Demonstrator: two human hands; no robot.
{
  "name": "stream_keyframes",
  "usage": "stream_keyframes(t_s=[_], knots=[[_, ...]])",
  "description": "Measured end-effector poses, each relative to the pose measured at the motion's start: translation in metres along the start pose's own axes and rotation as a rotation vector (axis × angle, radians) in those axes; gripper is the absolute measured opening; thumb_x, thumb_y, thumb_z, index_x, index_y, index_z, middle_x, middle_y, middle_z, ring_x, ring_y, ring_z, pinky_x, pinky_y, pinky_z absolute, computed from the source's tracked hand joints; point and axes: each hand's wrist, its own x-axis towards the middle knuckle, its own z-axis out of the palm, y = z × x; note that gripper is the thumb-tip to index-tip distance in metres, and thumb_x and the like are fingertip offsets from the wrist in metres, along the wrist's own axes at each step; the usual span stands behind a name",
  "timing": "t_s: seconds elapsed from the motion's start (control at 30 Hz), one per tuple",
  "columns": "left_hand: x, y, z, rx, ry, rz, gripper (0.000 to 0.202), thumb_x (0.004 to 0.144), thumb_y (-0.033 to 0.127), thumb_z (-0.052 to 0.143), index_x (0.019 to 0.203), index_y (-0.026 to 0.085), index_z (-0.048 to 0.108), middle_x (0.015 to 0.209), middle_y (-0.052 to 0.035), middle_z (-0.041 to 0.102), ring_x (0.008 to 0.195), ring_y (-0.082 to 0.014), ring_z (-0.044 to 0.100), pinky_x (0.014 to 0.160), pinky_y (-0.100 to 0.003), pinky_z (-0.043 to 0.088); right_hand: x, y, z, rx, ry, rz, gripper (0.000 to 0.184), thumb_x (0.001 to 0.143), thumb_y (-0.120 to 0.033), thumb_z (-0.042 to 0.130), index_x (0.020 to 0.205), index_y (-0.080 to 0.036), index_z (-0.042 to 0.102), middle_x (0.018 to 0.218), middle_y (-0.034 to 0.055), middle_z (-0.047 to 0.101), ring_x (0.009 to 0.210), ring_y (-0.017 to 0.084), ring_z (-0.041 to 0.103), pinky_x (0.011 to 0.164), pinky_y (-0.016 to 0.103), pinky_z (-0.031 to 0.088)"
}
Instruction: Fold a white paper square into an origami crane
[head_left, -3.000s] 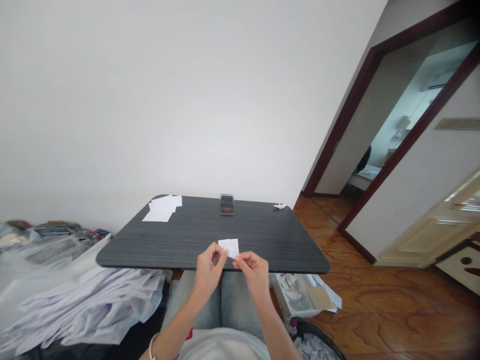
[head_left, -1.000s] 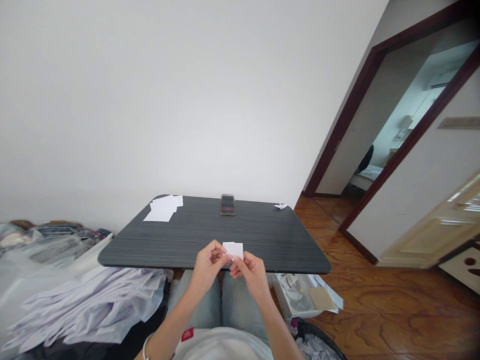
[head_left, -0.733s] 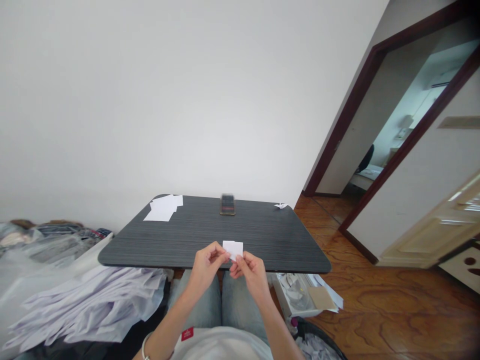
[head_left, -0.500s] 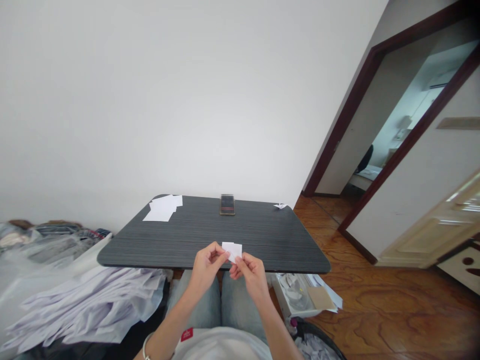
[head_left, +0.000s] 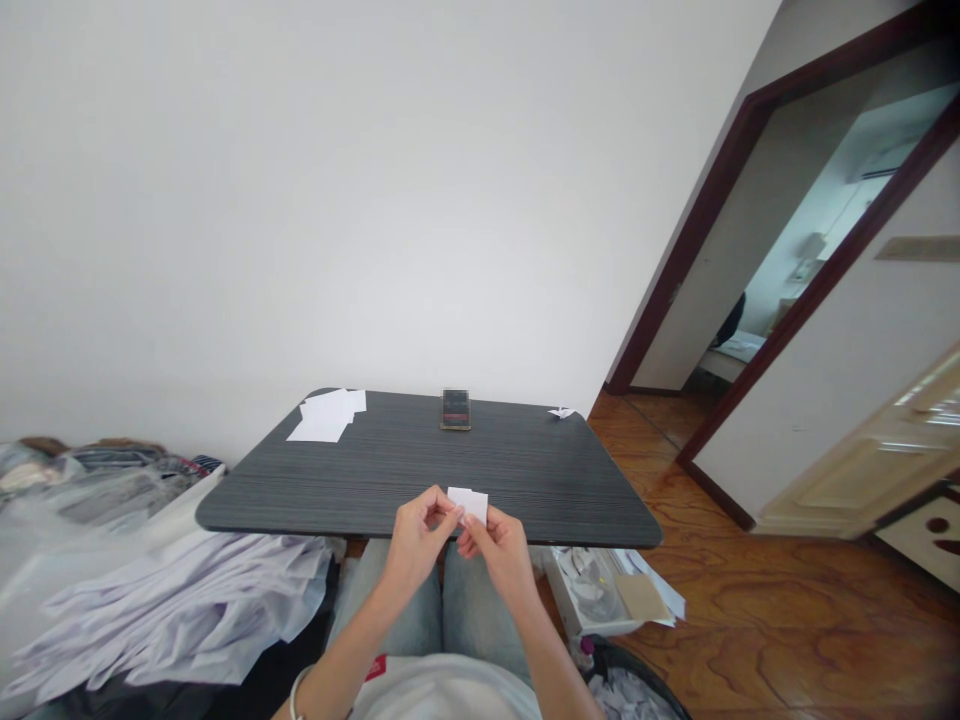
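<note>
A small folded piece of white paper is held between my two hands, over the near edge of the dark table. My left hand pinches its left side between thumb and fingers. From the right, my right hand grips the lower right part, with the thumb on the front and fingers behind. Both thumbs nearly meet at the paper's lower edge. The underside of the paper is hidden by the fingers.
White paper sheets lie at the table's back left. A small dark stand is at the back middle, a folded paper piece at the back right. Below right sits a box; white cloth is heaped at left.
My right thumb has slid left along the paper's lower edge, closer to my left thumb. Both hands and the paper have shifted very slightly right in view.
</note>
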Motion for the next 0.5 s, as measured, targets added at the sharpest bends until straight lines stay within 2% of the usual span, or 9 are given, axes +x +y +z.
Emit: stream_keyframes(t_s=[0.27,0.5], knots=[[0.0008,-0.0034,0.0013,-0.186,-0.045,-0.097,0.02,0.068,0.027,0.061,0.063,0.015,0.046,0.057,0.003,0.054,0.053,-0.0097,0.052,0.053,-0.021,0.041,-0.0009,-0.0016,0.0007,0.042,-0.012,0.012,0.03,0.069,-0.042,0.06,0.068,-0.013,0.06,0.048,-0.0011,0.057,0.039,0.01,0.051,0.039,0.019,0.042],[0.0017,-0.0002,0.0034,-0.302,-0.028,-0.153,0.027,0.064,0.029,0.063,0.065,0.018,0.039,0.057,0.0051,0.052,0.051,-0.0085,0.051,0.053,-0.022,0.044,-0.0013,-0.0043,0.0003,0.026,-0.001,0.001,0.03,0.069,-0.043,0.061,0.067,-0.013,0.06,0.048,-0.0007,0.057,0.039,0.009,0.051,0.04,0.02,0.042]])
